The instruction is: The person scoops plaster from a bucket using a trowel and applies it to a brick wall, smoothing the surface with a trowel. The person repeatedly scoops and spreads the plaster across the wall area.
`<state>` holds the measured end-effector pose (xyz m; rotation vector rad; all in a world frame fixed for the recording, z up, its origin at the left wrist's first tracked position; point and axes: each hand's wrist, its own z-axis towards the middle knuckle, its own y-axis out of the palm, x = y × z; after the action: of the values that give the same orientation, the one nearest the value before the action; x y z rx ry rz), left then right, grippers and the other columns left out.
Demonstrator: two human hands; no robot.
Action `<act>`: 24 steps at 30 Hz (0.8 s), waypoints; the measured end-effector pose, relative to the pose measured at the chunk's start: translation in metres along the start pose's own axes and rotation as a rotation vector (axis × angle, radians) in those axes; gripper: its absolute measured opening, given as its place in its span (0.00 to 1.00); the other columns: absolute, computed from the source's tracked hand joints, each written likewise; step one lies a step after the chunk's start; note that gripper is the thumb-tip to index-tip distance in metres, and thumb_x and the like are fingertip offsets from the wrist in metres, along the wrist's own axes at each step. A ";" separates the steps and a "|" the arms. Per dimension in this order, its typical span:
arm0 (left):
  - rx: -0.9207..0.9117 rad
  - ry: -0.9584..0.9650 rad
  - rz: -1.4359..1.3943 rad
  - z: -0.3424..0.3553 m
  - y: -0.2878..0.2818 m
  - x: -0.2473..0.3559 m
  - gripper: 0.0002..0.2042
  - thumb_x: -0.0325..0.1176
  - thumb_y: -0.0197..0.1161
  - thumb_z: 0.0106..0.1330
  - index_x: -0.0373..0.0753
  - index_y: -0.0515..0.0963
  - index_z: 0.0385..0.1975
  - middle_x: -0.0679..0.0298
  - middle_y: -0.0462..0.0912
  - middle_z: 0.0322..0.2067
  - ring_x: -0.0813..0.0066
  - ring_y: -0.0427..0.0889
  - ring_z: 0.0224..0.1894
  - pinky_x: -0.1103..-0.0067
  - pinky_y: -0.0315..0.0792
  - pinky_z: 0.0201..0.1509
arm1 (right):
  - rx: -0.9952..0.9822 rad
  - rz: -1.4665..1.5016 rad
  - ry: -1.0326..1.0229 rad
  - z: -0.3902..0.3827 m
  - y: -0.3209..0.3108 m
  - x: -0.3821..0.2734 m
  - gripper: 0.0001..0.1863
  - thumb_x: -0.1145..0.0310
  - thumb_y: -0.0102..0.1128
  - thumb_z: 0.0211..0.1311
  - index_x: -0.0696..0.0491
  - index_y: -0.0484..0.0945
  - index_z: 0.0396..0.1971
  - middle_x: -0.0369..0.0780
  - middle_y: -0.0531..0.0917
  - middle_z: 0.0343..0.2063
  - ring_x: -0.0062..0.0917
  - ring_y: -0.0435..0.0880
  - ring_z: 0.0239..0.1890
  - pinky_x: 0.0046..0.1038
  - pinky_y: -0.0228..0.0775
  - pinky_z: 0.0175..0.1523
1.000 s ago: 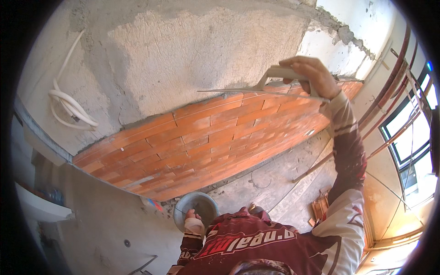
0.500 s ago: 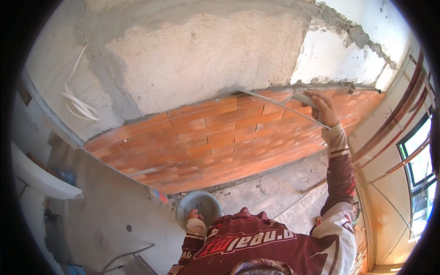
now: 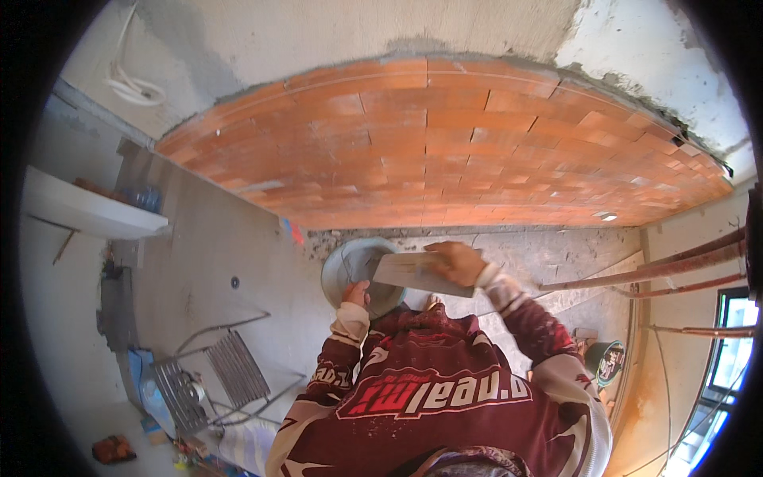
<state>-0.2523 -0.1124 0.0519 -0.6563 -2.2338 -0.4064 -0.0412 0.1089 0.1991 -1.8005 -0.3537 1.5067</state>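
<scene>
My right hand (image 3: 456, 265) is closed on the handle of a long, flat plastering trowel (image 3: 404, 273). The far end of its blade reaches over the rim of a grey-blue bucket (image 3: 331, 280). My left hand (image 3: 356, 294) is closed at the bucket, where a thin wire handle seems to run into the grip; the fingers are partly hidden. Grey matter shows inside the bucket, but its amount is hard to tell. Ahead stands an orange brick wall (image 3: 389, 151), with a thin string stretched along its upper part.
Plastered wall (image 3: 342, 32) lies above the bricks, with a white cable coil (image 3: 133, 89) on its left. A metal-framed folding chair (image 3: 237, 367) stands behind at left. Reddish poles (image 3: 660, 266) lean on the right, near a dark green bucket (image 3: 608, 362).
My right hand has come down from the top of the brick wall to the bucket, bringing the trowel with it. My left hand stays at the bucket. The view has tilted downward.
</scene>
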 end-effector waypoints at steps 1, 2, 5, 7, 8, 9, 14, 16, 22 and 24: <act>0.005 0.013 0.019 0.002 -0.003 -0.013 0.10 0.39 0.61 0.50 0.41 0.70 0.22 0.69 0.65 0.14 0.77 0.65 0.14 0.81 0.61 0.18 | -0.064 -0.058 0.053 0.001 0.020 -0.013 0.20 0.63 0.51 0.51 0.56 0.72 0.44 0.49 0.76 0.40 0.41 0.77 0.39 0.36 0.69 0.44; 0.011 0.030 0.043 0.002 -0.006 -0.020 0.10 0.39 0.61 0.51 0.40 0.70 0.21 0.68 0.64 0.12 0.75 0.66 0.14 0.78 0.60 0.19 | -0.123 -0.116 0.101 0.003 0.037 -0.023 0.20 0.62 0.51 0.50 0.56 0.73 0.42 0.50 0.76 0.39 0.42 0.78 0.37 0.37 0.70 0.42; 0.021 0.037 0.178 -0.021 0.014 -0.011 0.14 0.41 0.64 0.47 0.37 0.72 0.22 0.67 0.69 0.16 0.78 0.67 0.16 0.80 0.61 0.18 | -0.156 -0.238 0.129 0.008 0.097 -0.005 0.16 0.64 0.50 0.51 0.58 0.74 0.36 0.50 0.76 0.35 0.42 0.79 0.31 0.39 0.72 0.36; -0.008 0.069 0.258 -0.034 0.026 -0.008 0.14 0.41 0.65 0.47 0.37 0.72 0.21 0.67 0.69 0.16 0.78 0.67 0.16 0.80 0.61 0.19 | -0.166 -0.305 0.208 0.012 0.118 -0.006 0.13 0.67 0.49 0.51 0.58 0.74 0.35 0.52 0.75 0.36 0.42 0.80 0.33 0.36 0.73 0.37; -0.019 0.087 0.298 -0.041 0.029 -0.008 0.14 0.41 0.65 0.47 0.37 0.72 0.20 0.67 0.69 0.15 0.78 0.67 0.16 0.80 0.61 0.20 | -0.171 -0.339 0.243 0.014 0.126 -0.004 0.12 0.68 0.49 0.52 0.58 0.74 0.34 0.52 0.75 0.36 0.42 0.80 0.34 0.35 0.74 0.37; -0.004 0.130 0.336 -0.046 0.034 -0.010 0.14 0.41 0.65 0.47 0.37 0.71 0.19 0.67 0.69 0.15 0.78 0.67 0.16 0.80 0.61 0.20 | -0.174 -0.340 0.218 0.014 0.137 0.006 0.13 0.68 0.48 0.51 0.59 0.74 0.34 0.53 0.74 0.37 0.44 0.80 0.32 0.39 0.73 0.36; -0.019 0.205 0.380 -0.070 0.057 -0.010 0.14 0.39 0.64 0.48 0.38 0.70 0.14 0.69 0.69 0.13 0.80 0.66 0.16 0.80 0.61 0.21 | -0.154 -0.304 0.202 0.010 0.158 0.027 0.13 0.69 0.47 0.53 0.60 0.73 0.36 0.53 0.74 0.38 0.44 0.79 0.34 0.38 0.73 0.38; -0.029 0.224 0.374 -0.075 0.056 -0.012 0.13 0.39 0.64 0.48 0.38 0.69 0.14 0.69 0.69 0.13 0.81 0.66 0.16 0.81 0.62 0.21 | -0.151 -0.252 0.193 0.002 0.154 0.027 0.14 0.69 0.46 0.53 0.60 0.73 0.37 0.53 0.74 0.38 0.44 0.79 0.35 0.39 0.72 0.39; -0.027 0.194 0.329 -0.067 0.043 -0.015 0.11 0.38 0.63 0.49 0.39 0.70 0.16 0.69 0.70 0.14 0.81 0.70 0.20 0.82 0.64 0.23 | -0.057 -0.165 0.159 -0.022 0.159 0.040 0.16 0.62 0.49 0.53 0.53 0.72 0.41 0.51 0.74 0.38 0.45 0.77 0.35 0.42 0.70 0.39; -0.019 0.207 0.280 -0.065 0.040 -0.013 0.11 0.38 0.62 0.50 0.39 0.70 0.17 0.69 0.70 0.14 0.81 0.70 0.19 0.83 0.64 0.22 | 0.029 -0.105 0.118 -0.032 0.158 0.042 0.17 0.60 0.54 0.51 0.50 0.72 0.41 0.47 0.73 0.37 0.44 0.76 0.35 0.41 0.70 0.39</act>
<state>-0.1843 -0.1149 0.0886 -0.8816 -1.9119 -0.3375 -0.0394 0.0161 0.0608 -1.8105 -0.3608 1.3204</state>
